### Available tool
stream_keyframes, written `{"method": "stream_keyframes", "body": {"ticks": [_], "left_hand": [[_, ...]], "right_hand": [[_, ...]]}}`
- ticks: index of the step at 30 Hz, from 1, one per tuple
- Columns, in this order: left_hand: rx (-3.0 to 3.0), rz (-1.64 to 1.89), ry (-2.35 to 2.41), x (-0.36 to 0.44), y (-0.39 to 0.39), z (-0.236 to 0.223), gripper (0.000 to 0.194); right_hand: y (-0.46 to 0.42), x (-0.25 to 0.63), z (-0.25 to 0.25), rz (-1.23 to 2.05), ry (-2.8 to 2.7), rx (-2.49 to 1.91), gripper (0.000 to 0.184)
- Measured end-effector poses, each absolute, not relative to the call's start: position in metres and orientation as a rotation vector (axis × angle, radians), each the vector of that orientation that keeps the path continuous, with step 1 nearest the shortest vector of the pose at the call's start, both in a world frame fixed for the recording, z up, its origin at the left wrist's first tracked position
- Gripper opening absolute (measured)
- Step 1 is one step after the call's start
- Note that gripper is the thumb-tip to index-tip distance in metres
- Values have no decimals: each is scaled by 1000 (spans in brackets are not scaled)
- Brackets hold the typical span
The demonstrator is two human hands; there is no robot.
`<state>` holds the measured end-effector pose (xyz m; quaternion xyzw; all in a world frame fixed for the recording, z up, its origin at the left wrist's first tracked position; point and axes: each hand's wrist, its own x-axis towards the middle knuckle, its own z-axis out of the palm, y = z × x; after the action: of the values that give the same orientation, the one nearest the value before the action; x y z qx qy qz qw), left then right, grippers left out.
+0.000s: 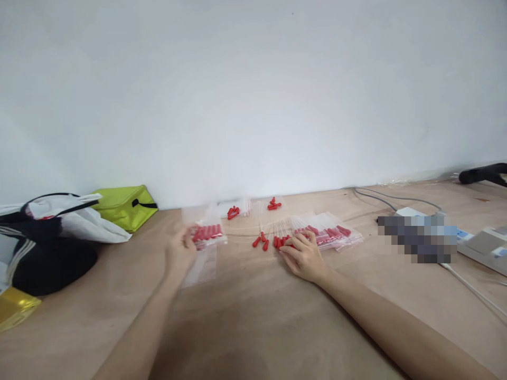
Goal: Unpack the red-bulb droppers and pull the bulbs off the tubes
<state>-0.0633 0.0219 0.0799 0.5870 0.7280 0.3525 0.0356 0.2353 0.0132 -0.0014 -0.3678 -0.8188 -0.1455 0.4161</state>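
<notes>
Droppers (276, 241) at RH (303, 255), bag (208, 233) in LH (182, 245)

Table (237, 332) front: open mid-span | left: black bag (55, 266), green bag (122, 206) block | right: white cable (475, 292) crosses | rear: wall (253, 105)

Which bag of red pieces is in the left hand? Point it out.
The bag of red pieces farthest left, blurred, at the fingers of the left hand. The overlapping filled bags lie on the table beside the right hand.
</notes>
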Motion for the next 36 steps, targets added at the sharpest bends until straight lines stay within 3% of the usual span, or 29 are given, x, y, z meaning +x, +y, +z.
{"method": "stream_keyframes", "body": {"ticks": [6,13,15,19,26,36], "left_hand": [[1878,904,1954,-19,14,40,34],[2078,247,1763,-9,-13,66,32],[2329,254,1667,-10,-16,68,33],[2591,218,1302,-5,-20,50,57],[2552,338,1597,38,-51,20,59],[2473,438,1730,55,-52,23,67]], "right_hand": [[12,229,-1,-323,-1980,-1007,11],[10,221,-3,-296,-2032,-998,11],[8,223,-2,-286,-2049,-1009,11],[0,231,-2,-242,-2073,-1022,12],[-12,240,-1,-80,-2147,-1094,11],[-13,233,5,128,-2217,-1071,7]]}}
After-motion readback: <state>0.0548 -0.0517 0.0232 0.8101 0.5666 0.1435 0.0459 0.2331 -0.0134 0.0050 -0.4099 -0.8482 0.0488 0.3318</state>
